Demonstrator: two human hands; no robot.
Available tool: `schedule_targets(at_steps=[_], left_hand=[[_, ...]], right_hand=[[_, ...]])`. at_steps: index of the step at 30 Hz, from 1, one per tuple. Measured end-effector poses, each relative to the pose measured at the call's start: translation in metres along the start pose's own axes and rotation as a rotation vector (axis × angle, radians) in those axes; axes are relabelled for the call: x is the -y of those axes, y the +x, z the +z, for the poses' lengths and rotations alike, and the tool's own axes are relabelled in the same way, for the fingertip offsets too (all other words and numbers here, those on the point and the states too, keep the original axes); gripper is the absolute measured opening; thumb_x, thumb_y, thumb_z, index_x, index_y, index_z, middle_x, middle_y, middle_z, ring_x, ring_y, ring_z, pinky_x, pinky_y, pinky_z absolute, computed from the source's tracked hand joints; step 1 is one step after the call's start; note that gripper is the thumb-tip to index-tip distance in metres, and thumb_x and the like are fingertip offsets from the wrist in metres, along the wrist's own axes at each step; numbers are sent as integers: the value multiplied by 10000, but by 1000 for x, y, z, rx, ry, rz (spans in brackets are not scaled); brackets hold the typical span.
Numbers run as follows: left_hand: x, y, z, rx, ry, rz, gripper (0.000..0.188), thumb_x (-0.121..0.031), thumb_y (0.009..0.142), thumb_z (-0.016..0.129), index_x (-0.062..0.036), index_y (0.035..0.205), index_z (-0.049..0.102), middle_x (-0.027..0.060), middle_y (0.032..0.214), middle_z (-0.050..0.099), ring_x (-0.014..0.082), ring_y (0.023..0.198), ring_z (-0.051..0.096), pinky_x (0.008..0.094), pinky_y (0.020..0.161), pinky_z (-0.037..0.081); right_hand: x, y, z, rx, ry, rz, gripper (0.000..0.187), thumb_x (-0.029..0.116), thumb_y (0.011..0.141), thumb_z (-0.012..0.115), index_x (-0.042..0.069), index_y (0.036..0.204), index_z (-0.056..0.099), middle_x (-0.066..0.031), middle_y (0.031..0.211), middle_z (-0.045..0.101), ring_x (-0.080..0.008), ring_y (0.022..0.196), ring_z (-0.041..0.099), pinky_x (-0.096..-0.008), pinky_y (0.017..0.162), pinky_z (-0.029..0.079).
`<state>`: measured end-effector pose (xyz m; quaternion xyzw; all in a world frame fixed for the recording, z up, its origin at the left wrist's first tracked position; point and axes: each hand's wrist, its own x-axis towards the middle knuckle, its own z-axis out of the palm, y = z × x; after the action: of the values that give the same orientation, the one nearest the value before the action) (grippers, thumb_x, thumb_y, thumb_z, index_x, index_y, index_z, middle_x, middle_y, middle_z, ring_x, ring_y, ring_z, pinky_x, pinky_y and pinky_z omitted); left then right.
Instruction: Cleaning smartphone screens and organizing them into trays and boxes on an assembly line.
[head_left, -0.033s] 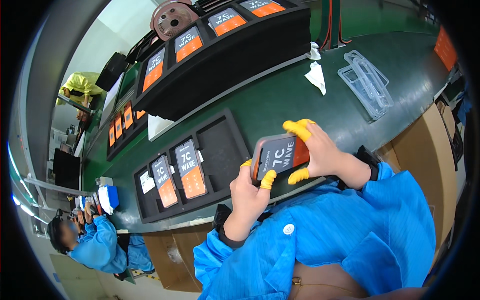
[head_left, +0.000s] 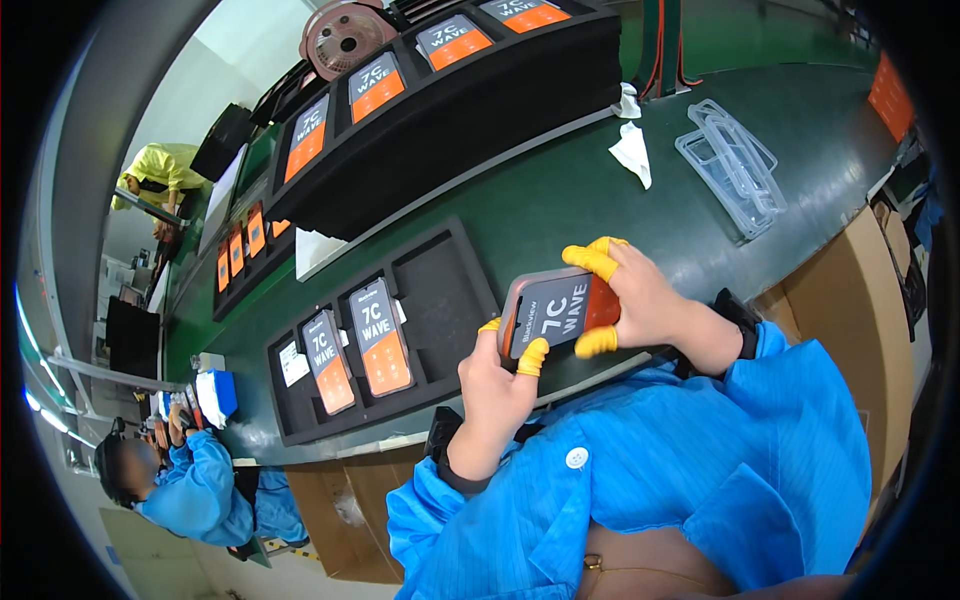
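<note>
Two hands shared one phone (head_left: 550, 315) on my feed, held above the counter (head_left: 560, 210) near its front edge. The left grip (head_left: 497, 395) clasped the phone's left end; the right grip (head_left: 655, 305) pinched the right end between yellow-covered fingers and thumb. In the earlier frame I had seen that right thumb hanging just clear of the lower edge; now it had closed onto it, and the phone sat very slightly farther left. Left of the phone, a black tray (head_left: 440, 285) held two grey-and-orange phones (head_left: 382, 338) and, leftmost, a white label (head_left: 293, 364). Beyond, I saw four more phones (head_left: 377, 88) atop a black tray stack (head_left: 470, 140). Clear plastic shells (head_left: 733, 170) lay at right.
</note>
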<state>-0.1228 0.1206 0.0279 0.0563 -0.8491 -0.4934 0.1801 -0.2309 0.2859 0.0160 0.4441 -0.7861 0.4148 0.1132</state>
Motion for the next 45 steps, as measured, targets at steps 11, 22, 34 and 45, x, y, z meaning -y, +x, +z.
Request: schedule_targets(at_steps=[11, 22, 34, 45], left_hand=[[33, 10, 6, -182, -40, 50, 229, -66, 701, 644, 44, 872, 538, 119, 706, 611, 132, 673, 585, 240, 597, 443], [15, 0, 7, 435, -284, 26, 562, -282, 699, 667, 45, 1081, 418, 167, 940, 557, 264, 944, 534, 328, 816, 407], [24, -14, -5, 10, 119, 56, 168, -84, 760, 547, 27, 862, 473, 197, 670, 551, 348, 608, 560, 355, 510, 429], [50, -39, -75, -144, 66, 14, 148, -25, 739, 568, 27, 855, 493, 157, 688, 587, 244, 608, 603, 283, 530, 450]], right_hand=[[-1, 18, 9, 152, -248, 121, 345, 261, 604, 688, -1, 805, 589, -128, 788, 527, -258, 754, 527, -342, 665, 439], [5, 23, 4, 90, 1108, 384, 318, 191, 685, 694, -4, 893, 552, -29, 814, 578, -84, 754, 528, -228, 687, 437], [30, 18, 61, -229, 1110, 335, 342, 222, 709, 670, 27, 953, 530, -19, 865, 575, -71, 781, 517, -223, 711, 428], [96, 48, 117, -271, 1030, 284, 293, 204, 739, 642, 29, 943, 526, -12, 866, 566, -67, 771, 515, -211, 689, 428]])
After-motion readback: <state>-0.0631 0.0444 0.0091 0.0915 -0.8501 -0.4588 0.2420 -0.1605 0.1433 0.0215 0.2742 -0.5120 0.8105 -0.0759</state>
